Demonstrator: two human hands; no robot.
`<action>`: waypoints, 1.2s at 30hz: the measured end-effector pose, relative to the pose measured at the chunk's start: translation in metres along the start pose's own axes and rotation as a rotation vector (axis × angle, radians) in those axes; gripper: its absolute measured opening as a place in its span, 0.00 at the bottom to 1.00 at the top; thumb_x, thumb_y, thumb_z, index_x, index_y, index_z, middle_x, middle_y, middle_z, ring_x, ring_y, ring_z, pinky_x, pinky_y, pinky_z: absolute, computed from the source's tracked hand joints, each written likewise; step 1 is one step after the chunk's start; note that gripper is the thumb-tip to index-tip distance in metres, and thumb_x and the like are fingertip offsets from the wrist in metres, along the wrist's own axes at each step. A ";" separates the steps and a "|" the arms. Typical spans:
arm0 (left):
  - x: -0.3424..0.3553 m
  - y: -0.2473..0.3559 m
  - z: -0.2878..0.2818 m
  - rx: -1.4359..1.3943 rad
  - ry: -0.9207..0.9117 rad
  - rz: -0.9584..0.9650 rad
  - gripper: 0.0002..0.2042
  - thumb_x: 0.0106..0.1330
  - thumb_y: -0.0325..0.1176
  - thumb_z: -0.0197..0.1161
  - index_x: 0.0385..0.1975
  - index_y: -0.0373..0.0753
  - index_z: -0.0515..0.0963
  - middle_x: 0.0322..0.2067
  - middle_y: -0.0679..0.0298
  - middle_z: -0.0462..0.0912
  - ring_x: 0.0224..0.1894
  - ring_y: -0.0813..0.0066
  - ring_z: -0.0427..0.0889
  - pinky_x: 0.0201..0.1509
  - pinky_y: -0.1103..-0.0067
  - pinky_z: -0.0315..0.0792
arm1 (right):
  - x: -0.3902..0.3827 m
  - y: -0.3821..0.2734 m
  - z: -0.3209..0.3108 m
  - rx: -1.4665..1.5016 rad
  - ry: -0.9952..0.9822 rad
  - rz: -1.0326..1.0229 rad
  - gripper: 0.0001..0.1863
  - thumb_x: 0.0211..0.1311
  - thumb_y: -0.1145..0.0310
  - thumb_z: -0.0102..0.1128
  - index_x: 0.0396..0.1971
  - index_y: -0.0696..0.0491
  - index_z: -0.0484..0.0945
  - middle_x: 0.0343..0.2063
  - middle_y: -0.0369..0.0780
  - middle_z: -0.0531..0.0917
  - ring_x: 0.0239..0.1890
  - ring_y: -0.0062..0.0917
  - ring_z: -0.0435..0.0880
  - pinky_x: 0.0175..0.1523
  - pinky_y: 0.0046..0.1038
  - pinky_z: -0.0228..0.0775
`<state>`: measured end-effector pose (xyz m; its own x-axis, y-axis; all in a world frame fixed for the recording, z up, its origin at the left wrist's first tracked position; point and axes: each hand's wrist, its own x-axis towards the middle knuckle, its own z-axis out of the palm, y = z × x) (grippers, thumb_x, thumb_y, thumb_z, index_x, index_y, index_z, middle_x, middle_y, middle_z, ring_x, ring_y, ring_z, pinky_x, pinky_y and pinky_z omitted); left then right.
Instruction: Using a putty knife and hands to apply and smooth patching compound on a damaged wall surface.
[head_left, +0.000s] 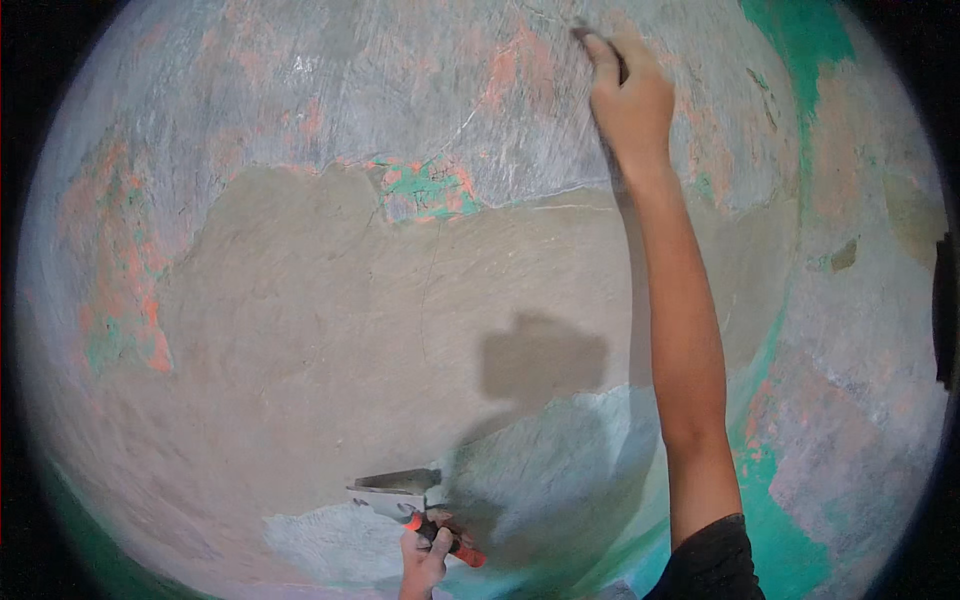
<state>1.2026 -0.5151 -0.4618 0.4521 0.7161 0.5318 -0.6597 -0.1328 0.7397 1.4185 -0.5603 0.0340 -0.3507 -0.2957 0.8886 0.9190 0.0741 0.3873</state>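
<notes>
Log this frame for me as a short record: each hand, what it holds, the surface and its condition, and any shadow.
Left hand: low, gripping a scraper with an orange-and-black handle
Right hand: raised high, pinching a small dark object; kind unclear
Surface: wall, patchy grey with orange and green paint
Middle: large beige patch with ragged edges
Shadow: dark, on the wall between the hands

Around the right fingers (605, 60), the grey wall coat (380, 90) looks matt, rough and streaked; well below them, the tan patch (290, 290) is matt and smoother, and the sleeve (710, 565) dull black cloth. Above the left fingers (441, 541), the scraper's blade (388, 500) looks like smooth metal, the handle (468, 555) between them plastic.
</notes>
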 end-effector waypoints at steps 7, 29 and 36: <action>-0.003 -0.011 -0.005 -0.064 0.066 0.067 0.18 0.66 0.39 0.62 0.46 0.34 0.67 0.28 0.57 0.78 0.27 0.66 0.80 0.33 0.71 0.75 | -0.004 -0.024 0.015 0.071 -0.215 -0.272 0.07 0.58 0.71 0.55 0.33 0.55 0.82 0.33 0.45 0.82 0.39 0.42 0.81 0.46 0.35 0.71; 0.004 -0.005 0.004 -0.072 0.023 0.032 0.13 0.67 0.36 0.62 0.43 0.36 0.69 0.27 0.58 0.78 0.27 0.69 0.80 0.32 0.72 0.74 | 0.045 0.069 -0.038 -0.168 0.143 0.283 0.18 0.65 0.60 0.54 0.41 0.60 0.81 0.39 0.53 0.82 0.45 0.48 0.80 0.49 0.38 0.70; -0.005 -0.028 -0.021 0.047 0.047 0.105 0.12 0.68 0.35 0.61 0.44 0.36 0.69 0.27 0.59 0.78 0.28 0.69 0.80 0.31 0.72 0.74 | 0.008 0.053 -0.036 -0.060 -0.151 -0.004 0.16 0.66 0.61 0.54 0.43 0.57 0.80 0.39 0.49 0.83 0.44 0.41 0.82 0.50 0.31 0.70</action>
<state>1.2057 -0.5008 -0.4937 0.3524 0.7276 0.5885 -0.6728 -0.2401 0.6998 1.4712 -0.5931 0.0532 -0.3735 -0.1490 0.9156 0.9250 0.0143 0.3797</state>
